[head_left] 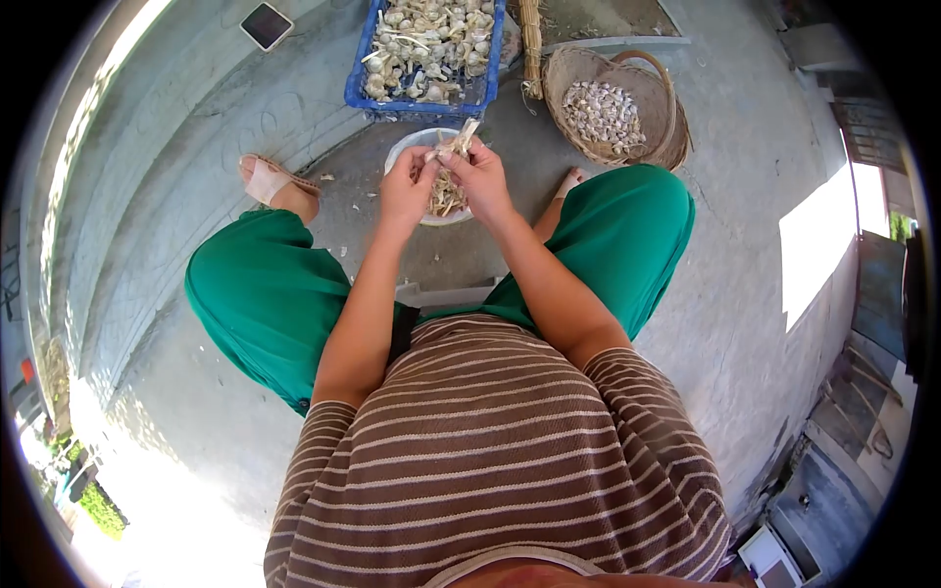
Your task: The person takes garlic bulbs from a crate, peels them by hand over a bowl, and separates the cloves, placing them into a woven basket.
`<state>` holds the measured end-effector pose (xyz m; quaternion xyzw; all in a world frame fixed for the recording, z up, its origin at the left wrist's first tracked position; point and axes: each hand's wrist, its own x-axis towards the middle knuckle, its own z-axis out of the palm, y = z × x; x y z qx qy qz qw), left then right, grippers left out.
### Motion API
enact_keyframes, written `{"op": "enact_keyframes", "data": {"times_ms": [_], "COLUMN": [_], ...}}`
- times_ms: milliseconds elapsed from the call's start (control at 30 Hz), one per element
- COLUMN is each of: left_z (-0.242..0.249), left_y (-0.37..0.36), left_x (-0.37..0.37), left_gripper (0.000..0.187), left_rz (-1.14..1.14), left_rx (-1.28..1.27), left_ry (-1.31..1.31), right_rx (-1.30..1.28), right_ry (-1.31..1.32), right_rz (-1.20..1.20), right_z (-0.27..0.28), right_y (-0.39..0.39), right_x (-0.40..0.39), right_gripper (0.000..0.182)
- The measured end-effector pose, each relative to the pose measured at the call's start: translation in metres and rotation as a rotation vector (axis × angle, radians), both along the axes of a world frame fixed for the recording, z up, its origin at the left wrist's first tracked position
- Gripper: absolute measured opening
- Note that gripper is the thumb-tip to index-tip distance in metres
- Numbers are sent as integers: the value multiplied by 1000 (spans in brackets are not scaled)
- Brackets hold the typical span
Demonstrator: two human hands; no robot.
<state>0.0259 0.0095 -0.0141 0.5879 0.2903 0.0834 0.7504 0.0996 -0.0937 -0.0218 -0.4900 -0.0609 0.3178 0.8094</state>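
Over a pale bowl (394, 152), my left hand (400, 194) and my right hand (482, 182) meet, both closed with thumbs and fingertips pinched. Between them is a garlic bulb (455, 147), its dry stalk pointing up and away from me. The fingers cover much of the bulb. Dry garlic stalks and skins (447, 202) lie in the bowl beneath. Just beyond stands a blue plastic crate (354, 90) filled with garlic bulbs (426, 44), many with stalks on.
Right of the crate, a woven basket (668, 122) holds small garlic pieces (600, 113). A straw bundle (531, 44) lies between crate and basket. A dark-screened tablet-like device (267, 26) rests at upper left. My sandalled foot (279, 186) is left of the bowl.
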Motion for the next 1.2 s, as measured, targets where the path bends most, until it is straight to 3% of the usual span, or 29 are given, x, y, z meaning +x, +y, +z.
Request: {"op": "enact_keyframes", "data": {"times_ms": [67,200,267,500,567,600,667,700,767,1000,1100,1167,1200], "left_z": [1,19,16,21,17,12,3,5,10,20,22,4,9], "left_y": [-5,-8,-6,-11,-13,-12,-8,-7,-6,-9,-6,0,-1], "left_x": [-1,-5,-5,-6,-5,-5,-5,-5,-6,-4,-2,2,1], "left_gripper": [16,13,13,12,10,10,8,8,6,7,9,13,13], "left_rz": [52,55,75,90,110,109,88,88,81,115,77,7,7], "left_rx": [657,808,929,1005,750,749,115,115,-249,-362,-187,641,641], "left_ry": [-112,-51,-179,-179,-145,-144,-93,-92,-134,-144,-29,-166,-166], "right_rx": [48,122,171,177,130,129,89,88,35,-19,-24,-113,-113], "right_ry": [13,-12,27,13,22,23,30,31,14,-77,-172,-456,-456], "right_rz": [-5,-1,-34,-65,-86,-87,-71,-71,-62,-63,-73,-113,-112], "right_z": [0,1,5,8,7,6,5,5,4,0,-5,-12,-7], "right_y": [0,0,1,3,3,3,3,3,4,4,5,7,7], "right_x": [-2,-7,-11,-16,-15,-15,-13,-13,-13,-13,-10,-7,-8], "right_gripper": [11,12,11,10,9,9,8,8,8,11,10,9,9]}}
